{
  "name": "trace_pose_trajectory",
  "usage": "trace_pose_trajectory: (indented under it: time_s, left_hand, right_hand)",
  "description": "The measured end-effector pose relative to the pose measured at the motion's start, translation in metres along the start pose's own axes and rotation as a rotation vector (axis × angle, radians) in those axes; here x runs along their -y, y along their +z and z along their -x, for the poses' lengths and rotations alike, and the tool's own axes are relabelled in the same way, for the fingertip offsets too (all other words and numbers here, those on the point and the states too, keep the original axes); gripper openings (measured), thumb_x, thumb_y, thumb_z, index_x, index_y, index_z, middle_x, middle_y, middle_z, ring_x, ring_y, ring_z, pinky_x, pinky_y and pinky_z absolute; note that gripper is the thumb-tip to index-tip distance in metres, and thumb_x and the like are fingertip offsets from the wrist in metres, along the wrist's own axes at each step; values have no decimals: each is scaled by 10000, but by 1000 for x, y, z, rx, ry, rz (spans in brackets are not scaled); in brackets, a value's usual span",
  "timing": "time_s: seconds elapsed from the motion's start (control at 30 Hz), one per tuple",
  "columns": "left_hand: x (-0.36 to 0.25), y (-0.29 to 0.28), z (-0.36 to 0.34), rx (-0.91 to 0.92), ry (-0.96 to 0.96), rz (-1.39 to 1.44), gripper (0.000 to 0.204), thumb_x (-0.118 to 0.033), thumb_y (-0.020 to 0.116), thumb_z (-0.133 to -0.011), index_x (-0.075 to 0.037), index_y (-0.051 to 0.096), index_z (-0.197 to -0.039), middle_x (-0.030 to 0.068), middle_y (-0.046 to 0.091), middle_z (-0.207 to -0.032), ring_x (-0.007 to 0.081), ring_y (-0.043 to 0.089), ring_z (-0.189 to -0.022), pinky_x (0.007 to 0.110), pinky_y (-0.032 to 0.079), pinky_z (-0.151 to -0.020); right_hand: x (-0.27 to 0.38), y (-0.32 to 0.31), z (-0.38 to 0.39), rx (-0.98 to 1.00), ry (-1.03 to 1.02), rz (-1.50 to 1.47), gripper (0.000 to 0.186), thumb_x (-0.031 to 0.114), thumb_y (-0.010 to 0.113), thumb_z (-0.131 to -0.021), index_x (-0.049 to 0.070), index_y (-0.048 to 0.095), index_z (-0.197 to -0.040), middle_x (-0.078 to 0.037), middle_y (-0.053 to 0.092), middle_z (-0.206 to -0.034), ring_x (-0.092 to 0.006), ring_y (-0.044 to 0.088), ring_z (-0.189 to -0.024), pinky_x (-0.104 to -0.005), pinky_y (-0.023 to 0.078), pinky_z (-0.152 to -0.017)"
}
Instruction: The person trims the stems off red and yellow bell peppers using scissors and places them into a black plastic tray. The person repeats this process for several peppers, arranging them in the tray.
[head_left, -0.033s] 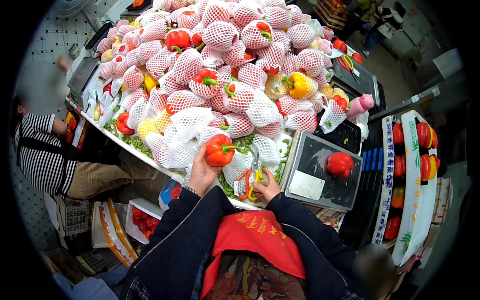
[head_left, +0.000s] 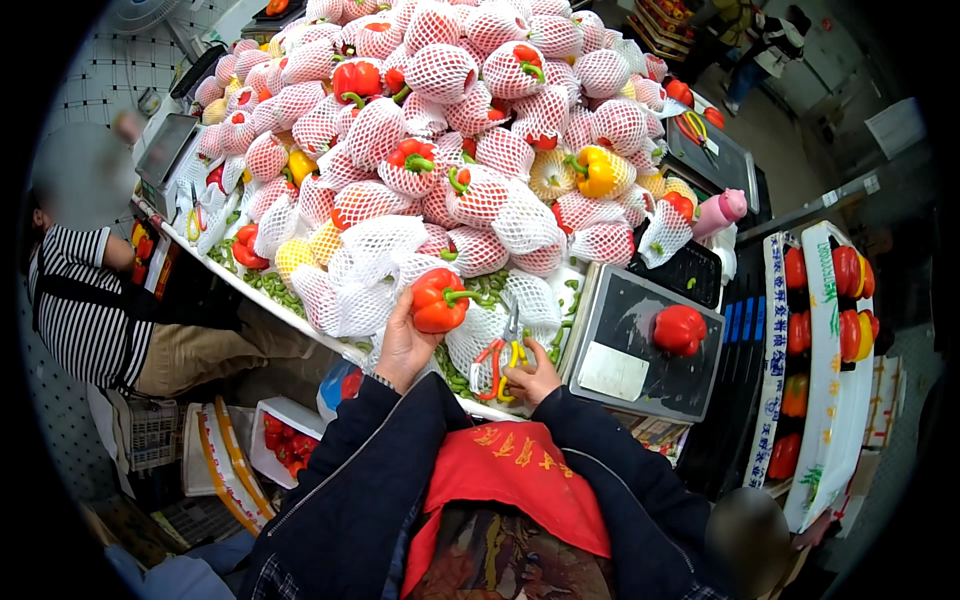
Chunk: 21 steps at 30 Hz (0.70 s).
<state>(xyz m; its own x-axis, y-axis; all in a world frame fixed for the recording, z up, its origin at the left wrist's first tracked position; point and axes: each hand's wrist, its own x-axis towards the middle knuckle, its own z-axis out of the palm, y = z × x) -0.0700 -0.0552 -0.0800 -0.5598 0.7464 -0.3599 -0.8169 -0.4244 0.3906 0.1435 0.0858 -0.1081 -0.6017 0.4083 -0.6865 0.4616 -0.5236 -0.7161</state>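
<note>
In my left hand (head_left: 408, 345) is a red bell pepper (head_left: 436, 300), its green stem pointing right. My right hand (head_left: 532, 375) has its fingers closed on the yellow handle of red-and-yellow scissors (head_left: 493, 362), whose blades point away from me over white foam nets (head_left: 530, 298). Green stem offcuts (head_left: 488, 290) lie round these on the white tray edge. Beyond my hands rises a big pile of peppers in foam nets (head_left: 445, 200), mostly red, some yellow.
Right of my hands sits a scale (head_left: 630, 320) with a red pepper (head_left: 679, 330); behind it, a black tray (head_left: 690, 270) and pink bottle (head_left: 718, 210). Foam boxes of peppers (head_left: 820, 380) stand far right. A co-worker in stripes (head_left: 85, 310) is at left; others (head_left: 760, 55) stand behind.
</note>
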Motion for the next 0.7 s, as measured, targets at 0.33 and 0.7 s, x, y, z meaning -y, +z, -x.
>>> trace_pose_trajectory:
  time_s: [0.33,0.7]
  left_hand:
    - [3,21,4,-36,169,-106,527,-388,567,-1003,-114,401,-1421,123,504,-1428,317,526,-1296,504,461,-1066]
    - [15,33,16,-33,265,-271,515,-179,636,-976,-69,321,-1368,136,480,-1339,264,541,-1236,475,512,-1011]
  right_hand:
    - [17,-14,31,327,-241,182,665,216,710,-923,50,351,-1458,-93,634,-959,-145,622,-852,-297,507,-724]
    - [43,4,33,188,-298,562,612,394,735,-877,60,485,-1324,-146,667,-871,-220,654,-746,-340,512,-678]
